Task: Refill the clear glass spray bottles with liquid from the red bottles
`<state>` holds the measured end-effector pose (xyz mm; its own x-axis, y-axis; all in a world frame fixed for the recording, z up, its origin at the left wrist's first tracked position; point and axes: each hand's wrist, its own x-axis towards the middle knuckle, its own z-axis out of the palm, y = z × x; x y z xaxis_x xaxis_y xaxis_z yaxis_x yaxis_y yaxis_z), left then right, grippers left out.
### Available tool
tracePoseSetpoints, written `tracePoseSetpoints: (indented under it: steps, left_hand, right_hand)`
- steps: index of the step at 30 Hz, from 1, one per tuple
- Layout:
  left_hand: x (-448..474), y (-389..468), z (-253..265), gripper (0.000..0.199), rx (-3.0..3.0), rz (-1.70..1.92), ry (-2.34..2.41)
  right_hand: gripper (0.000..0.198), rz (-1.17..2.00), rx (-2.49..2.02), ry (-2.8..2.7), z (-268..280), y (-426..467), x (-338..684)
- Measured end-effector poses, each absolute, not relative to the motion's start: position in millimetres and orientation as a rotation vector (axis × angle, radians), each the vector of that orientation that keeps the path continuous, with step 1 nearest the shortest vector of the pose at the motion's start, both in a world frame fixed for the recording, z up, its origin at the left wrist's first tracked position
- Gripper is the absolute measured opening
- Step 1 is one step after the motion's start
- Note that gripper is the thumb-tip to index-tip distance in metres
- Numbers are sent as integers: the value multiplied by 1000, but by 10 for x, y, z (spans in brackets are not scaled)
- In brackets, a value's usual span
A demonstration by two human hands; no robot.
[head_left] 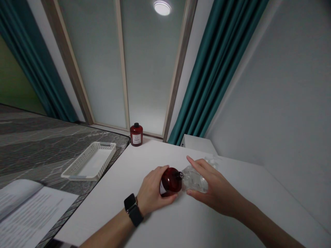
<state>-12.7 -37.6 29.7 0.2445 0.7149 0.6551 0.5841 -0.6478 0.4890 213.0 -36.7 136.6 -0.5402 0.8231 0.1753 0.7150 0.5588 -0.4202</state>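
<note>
My left hand (153,191) is wrapped round a dark red bottle (171,181) with a white label, partly covered by my fingers. The bottle lies tipped on its side over the white table (165,224), its small shiny tip pointing right. That tip is against or very close to a crumpled clear plastic bag (194,177); I cannot tell which. My right hand (216,187) has its thumb and fingers round the bag, with the index finger stretched out above. Its palm side hides part of the bag.
A second dark red bottle (136,135) with a black cap stands upright at the table's far left corner. Left of the table are a white plastic basket (89,162) and an open book (38,213) on a grey patterned surface. A white box (199,144) stands behind the table.
</note>
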Motion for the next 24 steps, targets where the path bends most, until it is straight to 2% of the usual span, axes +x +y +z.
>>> tracePoseSetpoints:
  steps: [24]
  left_hand:
    - [-89, -394, 236, 80, 2296, 1315, 1218]
  right_hand:
    - [85, 446, -1245, -2483, 1396, -362, 2158]
